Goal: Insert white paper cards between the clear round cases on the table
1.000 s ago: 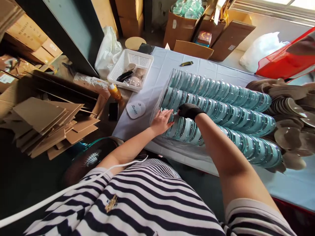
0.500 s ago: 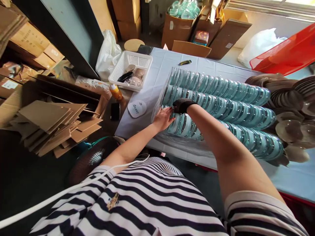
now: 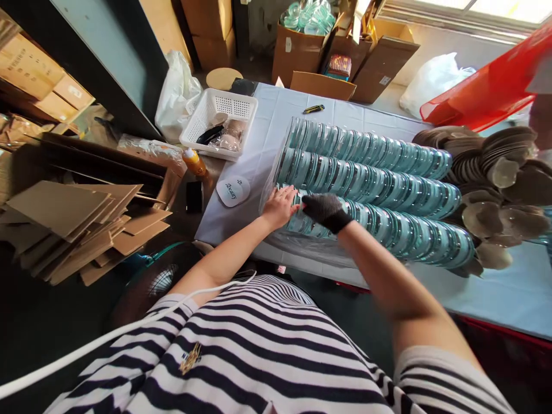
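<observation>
Three long rows of clear teal-tinted round lids [image 3: 379,178] lie overlapped on a white-clothed table [image 3: 276,121]. My bare left hand [image 3: 279,206] presses flat, fingers spread, against the left end of the nearest row [image 3: 401,230]. My right hand [image 3: 325,210], in a black knit glove, rests on top of that same row just right of the left hand, fingers curled over the lids. It is not clear whether the glove grips a lid or only touches them.
Brown round discs [image 3: 495,167] are heaped at the table's right. A white basket [image 3: 219,122], an orange bottle [image 3: 194,163], a white printed disc [image 3: 233,191] and a phone [image 3: 194,196] sit at the left. Cardboard sheets [image 3: 81,224] and boxes [image 3: 302,52] surround the table.
My gloved right hand has dropped from the middle row onto the nearest row, closer to my left hand. The left hand stays at the row's end. The view has shifted a little.
</observation>
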`<state>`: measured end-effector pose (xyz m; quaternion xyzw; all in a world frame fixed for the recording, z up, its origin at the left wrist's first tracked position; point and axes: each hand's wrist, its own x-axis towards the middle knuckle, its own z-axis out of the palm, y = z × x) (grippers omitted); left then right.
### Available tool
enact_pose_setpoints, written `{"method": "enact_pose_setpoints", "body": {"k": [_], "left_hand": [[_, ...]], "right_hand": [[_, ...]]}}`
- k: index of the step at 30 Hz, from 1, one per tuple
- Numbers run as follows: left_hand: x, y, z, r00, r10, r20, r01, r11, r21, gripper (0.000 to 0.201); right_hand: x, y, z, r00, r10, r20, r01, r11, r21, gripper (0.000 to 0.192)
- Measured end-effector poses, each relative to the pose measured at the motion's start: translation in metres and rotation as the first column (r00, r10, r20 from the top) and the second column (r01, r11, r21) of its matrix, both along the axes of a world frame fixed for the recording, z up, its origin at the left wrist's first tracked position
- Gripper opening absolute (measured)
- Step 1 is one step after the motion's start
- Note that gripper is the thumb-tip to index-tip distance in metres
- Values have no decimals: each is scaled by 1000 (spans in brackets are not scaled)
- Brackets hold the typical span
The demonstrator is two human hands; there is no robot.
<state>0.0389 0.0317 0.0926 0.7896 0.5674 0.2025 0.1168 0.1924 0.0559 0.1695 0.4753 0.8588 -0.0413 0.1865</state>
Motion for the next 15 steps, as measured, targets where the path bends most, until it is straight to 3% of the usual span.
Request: {"method": "enact_pose_setpoints", "body": {"k": [4,7,9,11,14,15], "left_hand": [[1,-1,0,1000,-9,-8,9,1000,2,53],[-1,-2,6,1000,-11,-24,11,1000,-6,53],[0,-4,13,999,-1,-47,1,1000,6,50],[5,-5,21,998,-14,-66,17,998,53,50],[20,-4,28,992,-102,-79,109,990,93,57],[26,-3,28,988,-129,-85,136,988,76,59]], "right_hand": [[9,-77,-57,991,-120,-67,113,989,-98,43],[8,-105,-87,976,-190,-104,180,979,-101,45],[14,-103,-82,972,-195,-131,178,975,-131,43],[28,-83,-59,955,-240,-175,225,969,-101,42],[52,-26,-17,898,-381,-220,404,912,71,43],[56,-4,-6,900,-393,-190,411,910,63,41]]}}
